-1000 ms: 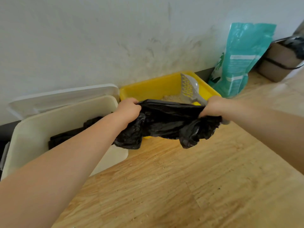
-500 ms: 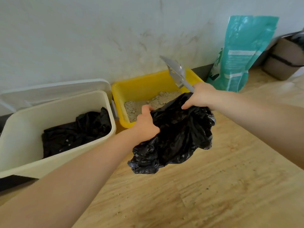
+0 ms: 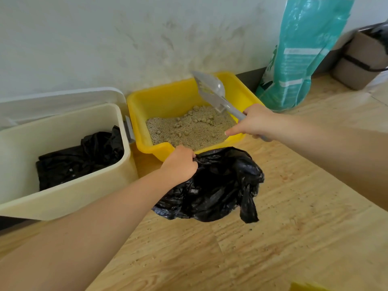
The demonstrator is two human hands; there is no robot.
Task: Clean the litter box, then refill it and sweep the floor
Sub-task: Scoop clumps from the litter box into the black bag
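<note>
Right hand (image 3: pixel 257 121) let go of the bag since 1 s ago & lifted the scoop (image 3: pixel 212 89) up out of the tray; it now holds the scoop handle w/ fingers curled round it, index finger stretched out toward the litter, scoop head tilted up over the back right of the litter box (image 3: pixel 168 97). Left hand (image 3: pixel 180 162) now alone on the black bag (image 3: pixel 214 183), fist bunched tight on its top edge, bag hanging just in front of the box's near rim, bottom on or close above the floor (image 3: pixel 294 227); can't tell which. Bag mouth looks mostly collapsed, not spread open.

Litter box sits on the floor against the wall, half-full of grey litter (image 3: pixel 189 129) w/ clumps toward the back. Bin (image 3: pixel 69 127) w/ black liner just left of it, lid up behind. Teal litter pack (image 3: pixel 304 51) leans on the wall to the right, near the box but not touching as far as I can see. Brown container far right, partly cut off.

Step prob: scoop clumps → bag. Early in task; refill & sweep not yet done.

Risks: bag held one-handed w/ mouth shut, so a loaded scoop could miss & dump clumps on the floor. Slotted scoop drops loose grains while crossing the rim. Floor already has grains scattered, more mess = more sweeping. Thin bag may slip from a bunched hold once weight goes in
</note>
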